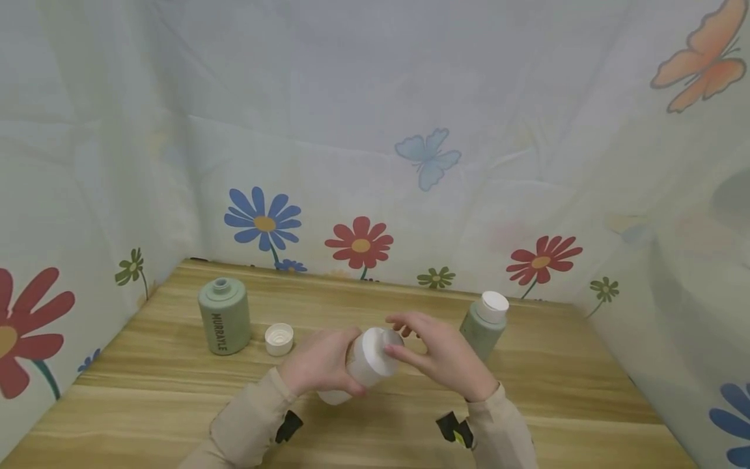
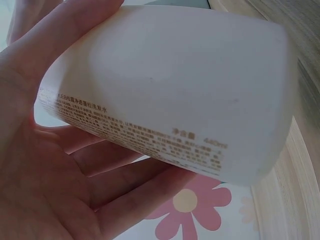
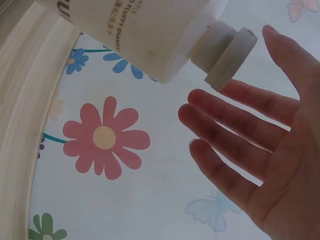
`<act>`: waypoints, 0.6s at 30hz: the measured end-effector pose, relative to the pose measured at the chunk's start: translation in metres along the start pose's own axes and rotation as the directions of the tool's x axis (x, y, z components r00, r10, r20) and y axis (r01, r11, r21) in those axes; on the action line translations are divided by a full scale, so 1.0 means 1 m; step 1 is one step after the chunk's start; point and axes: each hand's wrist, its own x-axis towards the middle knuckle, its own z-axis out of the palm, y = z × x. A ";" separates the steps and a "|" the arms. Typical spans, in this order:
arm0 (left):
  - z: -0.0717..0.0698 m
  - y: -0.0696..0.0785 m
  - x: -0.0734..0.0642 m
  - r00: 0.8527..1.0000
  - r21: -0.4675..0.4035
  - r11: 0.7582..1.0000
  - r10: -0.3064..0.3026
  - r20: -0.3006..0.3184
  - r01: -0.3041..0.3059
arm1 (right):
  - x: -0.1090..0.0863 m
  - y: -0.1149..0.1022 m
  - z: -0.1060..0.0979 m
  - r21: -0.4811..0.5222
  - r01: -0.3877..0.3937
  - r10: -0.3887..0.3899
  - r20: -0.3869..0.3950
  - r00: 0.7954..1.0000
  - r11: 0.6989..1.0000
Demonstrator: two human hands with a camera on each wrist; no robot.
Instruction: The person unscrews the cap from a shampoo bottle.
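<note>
My left hand [image 1: 319, 361] grips a white shampoo bottle [image 2: 195, 85] round its body and holds it tilted above the table, with its top toward the right. Small brown print runs along the side of the bottle in the left wrist view. A white cap [image 3: 222, 55] with a wider rim sits on the bottle's neck. Around that cap my right hand [image 3: 270, 140] has its fingers spread and loosely bent. The thumb is apart from the cap; whether the index finger touches it I cannot tell.
On the left of the wooden table [image 1: 146, 404] stands a green bottle [image 1: 225, 319] with a bare neck. A loose white cap [image 1: 279, 339] lies beside it. Behind my right hand stands another green bottle [image 1: 482, 333] with a white cap. Flower-printed cloth [image 1: 328, 163] surrounds the table.
</note>
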 end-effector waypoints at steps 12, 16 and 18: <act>0.002 -0.002 0.001 1.000 0.022 1.000 0.011 0.015 -0.011 | -0.001 0.003 0.001 -0.001 0.130 -0.130 0.015 0.991 0.992; 0.003 -0.003 0.002 1.000 0.027 1.000 0.000 0.026 -0.001 | -0.001 0.004 -0.002 0.009 0.188 -0.188 0.056 0.981 0.982; 0.003 -0.003 0.002 1.000 0.027 1.000 -0.002 0.025 0.001 | -0.001 0.004 -0.004 0.019 0.202 -0.202 0.076 0.976 0.979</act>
